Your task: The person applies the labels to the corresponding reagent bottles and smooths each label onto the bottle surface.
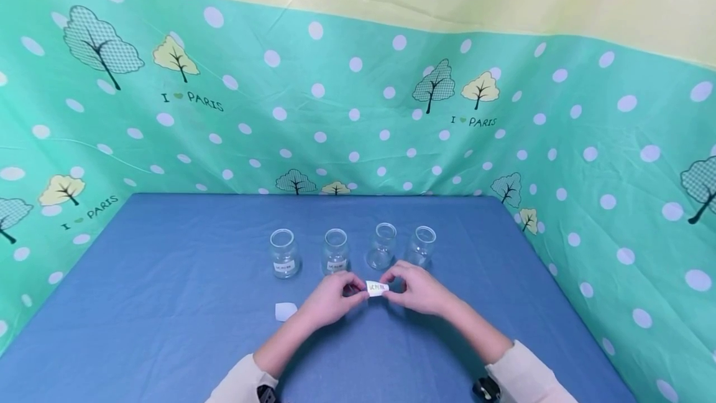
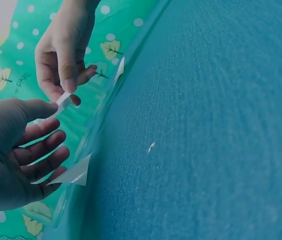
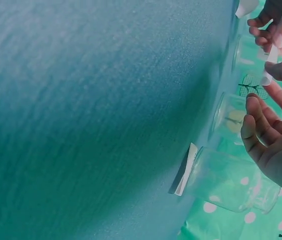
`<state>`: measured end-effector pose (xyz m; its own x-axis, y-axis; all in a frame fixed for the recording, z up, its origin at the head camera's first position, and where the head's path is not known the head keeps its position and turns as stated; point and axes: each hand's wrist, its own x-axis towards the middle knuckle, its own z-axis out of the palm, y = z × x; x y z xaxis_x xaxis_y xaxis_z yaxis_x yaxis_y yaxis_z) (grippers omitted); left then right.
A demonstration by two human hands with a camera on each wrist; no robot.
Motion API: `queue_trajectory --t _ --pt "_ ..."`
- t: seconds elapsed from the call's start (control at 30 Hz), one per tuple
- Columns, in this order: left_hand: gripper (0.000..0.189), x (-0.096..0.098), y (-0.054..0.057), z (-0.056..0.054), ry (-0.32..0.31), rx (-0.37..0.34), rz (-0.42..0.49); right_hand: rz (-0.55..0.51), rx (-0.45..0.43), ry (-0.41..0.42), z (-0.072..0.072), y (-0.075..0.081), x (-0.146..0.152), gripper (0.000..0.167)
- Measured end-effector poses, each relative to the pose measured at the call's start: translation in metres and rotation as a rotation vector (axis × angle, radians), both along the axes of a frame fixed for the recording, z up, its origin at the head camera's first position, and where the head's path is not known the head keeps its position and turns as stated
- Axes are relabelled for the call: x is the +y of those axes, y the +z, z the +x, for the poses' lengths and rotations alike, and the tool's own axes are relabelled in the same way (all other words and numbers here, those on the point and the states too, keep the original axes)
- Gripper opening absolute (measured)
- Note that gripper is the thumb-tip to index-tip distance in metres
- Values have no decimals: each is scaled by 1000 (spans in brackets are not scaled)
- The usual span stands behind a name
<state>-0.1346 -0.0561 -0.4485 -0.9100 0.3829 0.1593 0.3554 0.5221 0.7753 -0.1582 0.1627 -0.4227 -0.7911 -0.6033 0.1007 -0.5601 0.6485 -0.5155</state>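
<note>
While four glass jars stand just to the far side, a person's left hand and right hand pinch opposite ends of a white label.

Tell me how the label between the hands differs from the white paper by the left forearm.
The label is pinched between the left hand and right hand; the white paper lies on the table. The label shows writing; the paper's visible face looks blank. Both are white.

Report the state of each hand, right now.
Left hand: holding, pinches one end of the white label.
Right hand: holding, pinches the label's other end.
</note>
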Motion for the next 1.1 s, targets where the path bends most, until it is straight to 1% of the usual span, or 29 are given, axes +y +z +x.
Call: queue_trajectory --t 0.2,0.37,0.5,0.67,0.8,1.1 --pt "8 1 0 2 -6 -2 35 -31 4 2 0 1 0 15" --pt "8 2 0 1 5 -23 44 -37 -8 -12 1 2 -1 16" --pt "9 2 1 1 22 -42 62 -69 -20 -31 3 4 -2 19" --pt "9 3 2 2 40 -55 72 -109 14 -64 7 8 -5 17" --pt "10 3 3 3 39 -69 73 -127 47 -79 11 9 -9 12" --pt "14 5 8 4 26 -109 109 -130 37 -64 16 10 -14 10"
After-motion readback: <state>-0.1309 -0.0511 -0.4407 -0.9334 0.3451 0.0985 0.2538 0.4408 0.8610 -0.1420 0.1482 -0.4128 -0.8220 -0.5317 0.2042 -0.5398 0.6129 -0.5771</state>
